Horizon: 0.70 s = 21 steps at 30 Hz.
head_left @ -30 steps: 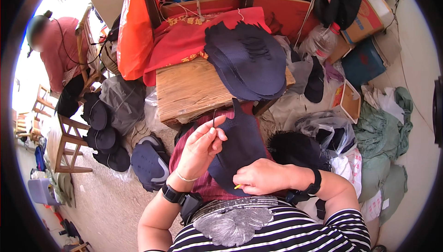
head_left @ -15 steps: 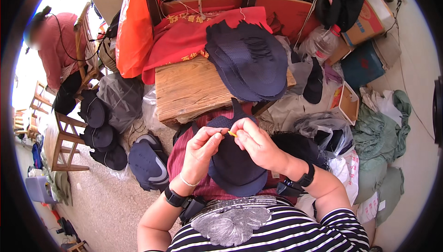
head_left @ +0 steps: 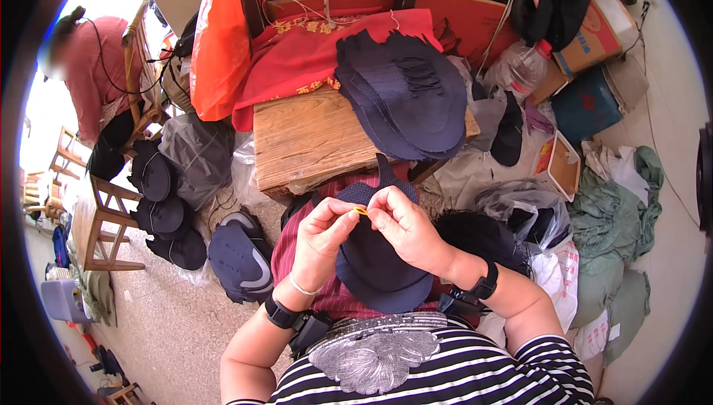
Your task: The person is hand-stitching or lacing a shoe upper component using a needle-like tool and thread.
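Observation:
My left hand (head_left: 324,233) and my right hand (head_left: 405,232) meet above my lap, thumb and forefinger of each pinched. Between the fingertips is a small yellow piece (head_left: 362,210), too small to make out its kind; the fingers of both hands close on it. Beneath the hands, a dark blue mesh fabric piece (head_left: 383,275) with a rounded end lies on the dark red striped cloth (head_left: 286,256) over my lap. The fingers hide part of its upper portion. On the wooden block (head_left: 304,141) ahead sits a stack of similar dark blue pieces (head_left: 408,104).
A red cloth (head_left: 297,56) covers the block's far side beside an orange bag (head_left: 217,49). Bundled dark pieces (head_left: 167,216) lie left, near a wooden stool (head_left: 104,227). Plastic bags (head_left: 520,201) and green cloth (head_left: 613,219) lie right. Another person (head_left: 100,71) bends at far left.
My fingertips have come closer together, and the yellow piece, earlier at the right fingers, now lies between both hands. The view has shifted slightly.

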{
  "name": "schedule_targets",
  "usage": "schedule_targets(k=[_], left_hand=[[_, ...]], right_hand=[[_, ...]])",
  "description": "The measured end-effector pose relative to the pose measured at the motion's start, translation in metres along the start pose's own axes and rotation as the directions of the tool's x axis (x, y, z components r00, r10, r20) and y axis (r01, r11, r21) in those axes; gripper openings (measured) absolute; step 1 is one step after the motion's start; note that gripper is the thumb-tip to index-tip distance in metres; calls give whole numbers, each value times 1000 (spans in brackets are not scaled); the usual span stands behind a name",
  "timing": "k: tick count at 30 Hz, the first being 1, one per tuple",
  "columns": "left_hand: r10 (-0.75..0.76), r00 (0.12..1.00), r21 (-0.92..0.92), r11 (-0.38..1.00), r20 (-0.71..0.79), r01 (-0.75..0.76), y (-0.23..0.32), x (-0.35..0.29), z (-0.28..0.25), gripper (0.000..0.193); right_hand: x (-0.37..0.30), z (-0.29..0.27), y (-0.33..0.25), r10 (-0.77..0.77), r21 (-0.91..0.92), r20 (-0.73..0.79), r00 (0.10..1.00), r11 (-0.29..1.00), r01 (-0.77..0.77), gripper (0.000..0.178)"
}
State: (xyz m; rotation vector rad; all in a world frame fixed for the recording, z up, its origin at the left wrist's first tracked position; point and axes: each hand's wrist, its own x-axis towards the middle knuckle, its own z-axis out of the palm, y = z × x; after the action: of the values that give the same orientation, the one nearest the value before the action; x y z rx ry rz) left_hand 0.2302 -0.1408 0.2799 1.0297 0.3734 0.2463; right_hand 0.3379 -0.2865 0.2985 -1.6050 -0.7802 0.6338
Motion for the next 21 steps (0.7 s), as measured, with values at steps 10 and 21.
schedule_targets(k=[10, 21], left_hand=[[12, 999, 77, 997, 35, -15, 4, -4, 5, 12], [40, 998, 225, 973, 45, -49, -7, -8, -20, 8]], right_hand=[[-1, -8, -5, 164, 88, 75, 984, 981, -170, 10], [-18, -7, -12, 172, -76, 195, 966, 984, -160, 24]])
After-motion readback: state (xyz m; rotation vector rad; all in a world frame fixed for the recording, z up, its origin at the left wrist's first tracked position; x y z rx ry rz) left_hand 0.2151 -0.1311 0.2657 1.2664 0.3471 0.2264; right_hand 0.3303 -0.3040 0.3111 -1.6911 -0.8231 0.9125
